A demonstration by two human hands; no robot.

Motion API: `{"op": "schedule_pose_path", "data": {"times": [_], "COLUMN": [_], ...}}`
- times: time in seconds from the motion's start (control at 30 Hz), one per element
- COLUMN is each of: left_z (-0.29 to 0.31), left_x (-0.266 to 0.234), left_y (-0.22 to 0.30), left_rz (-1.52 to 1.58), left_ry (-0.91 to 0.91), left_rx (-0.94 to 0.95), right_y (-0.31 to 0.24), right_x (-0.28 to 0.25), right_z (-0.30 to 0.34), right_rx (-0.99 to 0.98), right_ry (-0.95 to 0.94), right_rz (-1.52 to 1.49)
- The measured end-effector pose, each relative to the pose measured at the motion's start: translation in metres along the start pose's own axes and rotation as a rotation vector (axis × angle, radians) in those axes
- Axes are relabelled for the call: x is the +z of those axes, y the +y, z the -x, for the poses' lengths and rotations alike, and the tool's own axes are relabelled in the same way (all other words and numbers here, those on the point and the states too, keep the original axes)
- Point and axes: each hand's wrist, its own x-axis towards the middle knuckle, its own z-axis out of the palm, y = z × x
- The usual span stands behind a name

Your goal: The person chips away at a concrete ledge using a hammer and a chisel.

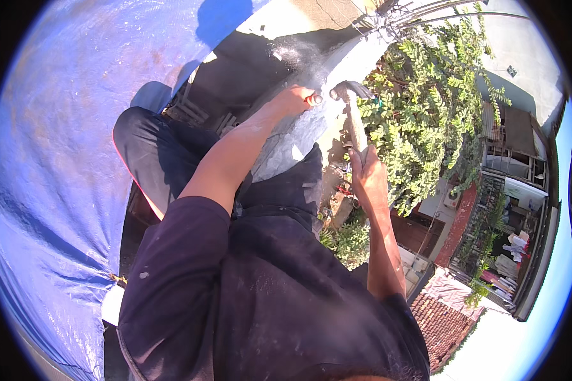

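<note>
The left hand (291,100) grips a tool (311,100), the right hand (370,176) a hammer (356,126); best hit the tool's end straight.

The left forearm (225,155) slants up and rightward out of a short sleeve (178,267), ending in the left hand (292,100), its fingers curled into a closed grip. It reaches farther forward than the other (pale smudges mark its skin). The right forearm (382,247) rises more steeply, tipped a little leftward, and the right hand (370,171) is wrapped in a firm grip, thumb (357,162) pointing forward. The two hands stand apart. The left knee (136,124) is bent out to the side.
</note>
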Motion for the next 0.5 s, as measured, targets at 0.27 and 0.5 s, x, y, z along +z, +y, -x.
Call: {"op": "schedule_pose_path", "data": {"times": [0.27,0.5], "left_z": [0.084,0.025], "left_x": [-0.001,-0.038], "left_y": [-0.059,-0.005], "left_rz": [0.331,0.884], "left_ry": [0.317,0.374], "left_rx": [-0.316,0.006], "right_y": [-0.005,0.009], "right_x": [-0.010,0.023], "right_z": [0.026,0.058], "right_rx": [0.033,0.304], "right_ry": [0.223,-0.073], "right_rz": [-0.572,-0.658]}}
